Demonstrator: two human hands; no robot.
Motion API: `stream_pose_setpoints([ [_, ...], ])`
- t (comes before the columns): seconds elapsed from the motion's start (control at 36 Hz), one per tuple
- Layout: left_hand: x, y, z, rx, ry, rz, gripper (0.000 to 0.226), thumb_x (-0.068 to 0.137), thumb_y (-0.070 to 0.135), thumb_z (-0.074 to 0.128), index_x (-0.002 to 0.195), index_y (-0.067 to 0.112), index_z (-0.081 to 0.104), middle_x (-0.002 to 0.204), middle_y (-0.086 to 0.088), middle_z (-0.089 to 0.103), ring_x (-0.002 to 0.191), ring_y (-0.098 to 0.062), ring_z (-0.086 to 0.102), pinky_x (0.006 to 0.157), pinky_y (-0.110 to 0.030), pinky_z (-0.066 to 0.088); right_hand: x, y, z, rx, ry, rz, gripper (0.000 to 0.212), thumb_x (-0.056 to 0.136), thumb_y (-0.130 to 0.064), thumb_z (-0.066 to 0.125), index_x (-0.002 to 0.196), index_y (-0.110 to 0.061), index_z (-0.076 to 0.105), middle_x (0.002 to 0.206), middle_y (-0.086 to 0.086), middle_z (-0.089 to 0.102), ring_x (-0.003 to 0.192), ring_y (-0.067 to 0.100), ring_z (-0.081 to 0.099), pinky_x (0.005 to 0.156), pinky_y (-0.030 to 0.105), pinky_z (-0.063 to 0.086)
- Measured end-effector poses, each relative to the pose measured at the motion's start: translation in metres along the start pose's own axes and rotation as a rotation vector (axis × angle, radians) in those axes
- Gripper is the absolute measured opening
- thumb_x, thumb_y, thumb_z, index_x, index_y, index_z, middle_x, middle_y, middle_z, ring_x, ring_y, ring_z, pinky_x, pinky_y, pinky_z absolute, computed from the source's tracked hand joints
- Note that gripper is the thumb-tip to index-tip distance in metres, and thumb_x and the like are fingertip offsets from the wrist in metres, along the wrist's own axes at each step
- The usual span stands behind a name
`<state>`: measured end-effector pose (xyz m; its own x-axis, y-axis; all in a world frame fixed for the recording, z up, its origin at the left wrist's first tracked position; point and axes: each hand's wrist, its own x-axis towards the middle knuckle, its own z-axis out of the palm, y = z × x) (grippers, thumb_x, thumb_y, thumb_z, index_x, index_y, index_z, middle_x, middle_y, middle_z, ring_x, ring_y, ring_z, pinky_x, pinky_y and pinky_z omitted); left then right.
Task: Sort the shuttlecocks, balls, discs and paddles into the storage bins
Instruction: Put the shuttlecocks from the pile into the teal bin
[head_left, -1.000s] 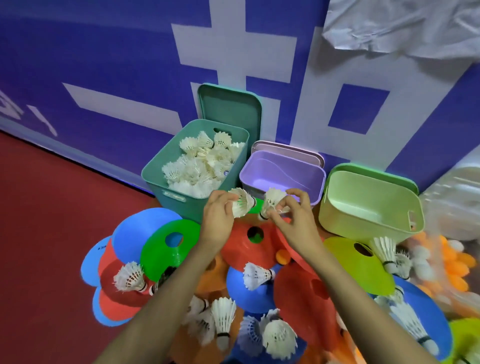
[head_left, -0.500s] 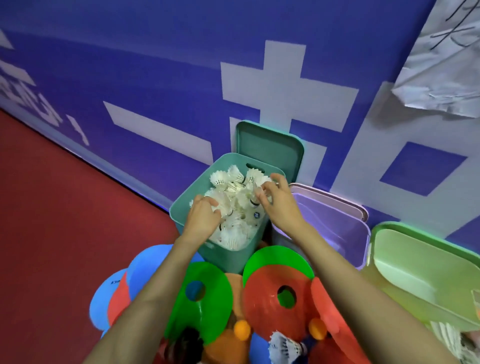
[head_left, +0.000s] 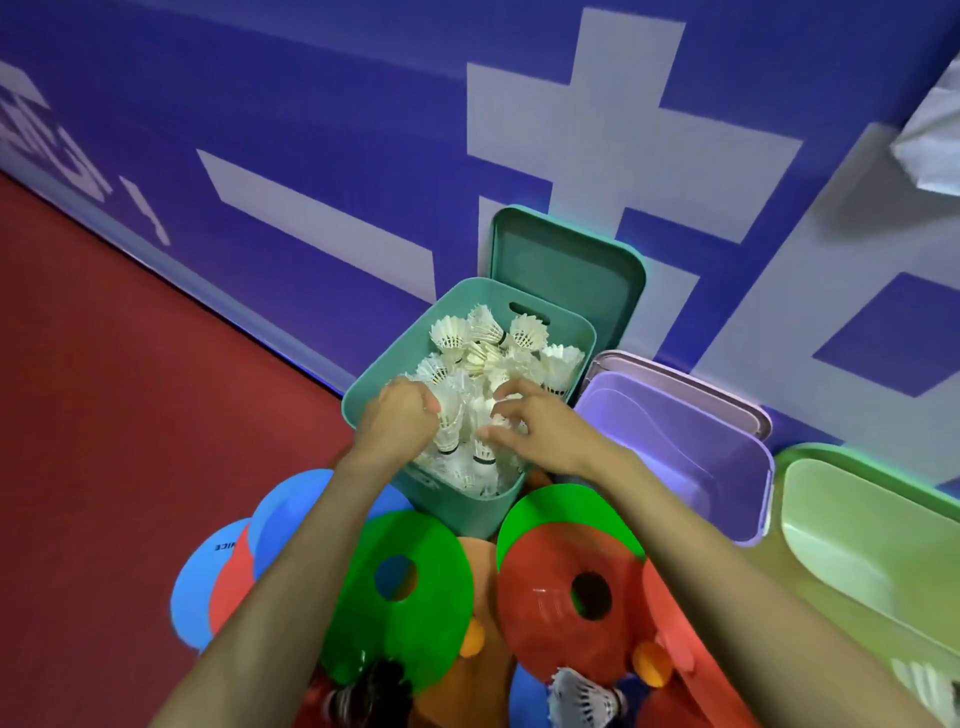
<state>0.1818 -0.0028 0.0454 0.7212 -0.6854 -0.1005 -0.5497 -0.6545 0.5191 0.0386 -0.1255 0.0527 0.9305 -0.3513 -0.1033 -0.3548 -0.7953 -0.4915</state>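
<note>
We are reaching into the teal bin (head_left: 467, 499) at centre frame, already heaped with shuttlecocks (head_left: 519, 338). Our left hand (head_left: 400, 423) is lying curled, holding one or not we cannot tell. Our right hand (head_left: 535, 423) is touching the pile, fingers loose. Discs (head_left: 441, 623), balls (head_left: 472, 642) and a stray shuttlecock (head_left: 582, 696) are waiting along the bottom, and the purple bin (head_left: 675, 441) at right is showing nothing inside.

Blue-and-white wall (head_left: 311, 88), red floor (head_left: 130, 395), crumpled white sheet (head_left: 930, 140)

The left bin (head_left: 457, 512), middle bin (head_left: 675, 441) and right bin (head_left: 857, 519) stand in 1 row on the floor (head_left: 130, 389) against the wall (head_left: 311, 104). The left bin holds shuttlecocks (head_left: 488, 343), and its lid (head_left: 566, 270) stands upright behind it. Discs (head_left: 431, 623) overlap before the bins, with 2 balls (head_left: 471, 643) among them.
</note>
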Motion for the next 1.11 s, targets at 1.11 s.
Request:
stream_pose_setpoints([
  [1.11, 0.018, -0.002, 0.019, 0.339, -0.486, 0.123, 0.04, 0.092, 0.0, 0.04, 0.123, 0.017, 0.059, 0.136, -0.006, 0.052, 0.123, -0.024, 0.048, 0.097, -0.028, 0.038, 0.003, -0.004, 0.037, -0.356, 0.022, 0.187, 0.024, 0.093, -0.031, 0.049, 0.097, -0.016, 0.068, 0.101, 0.006, 0.068, 0.106, 0.026, 0.058, 0.114, 0.044, 0.011],
])
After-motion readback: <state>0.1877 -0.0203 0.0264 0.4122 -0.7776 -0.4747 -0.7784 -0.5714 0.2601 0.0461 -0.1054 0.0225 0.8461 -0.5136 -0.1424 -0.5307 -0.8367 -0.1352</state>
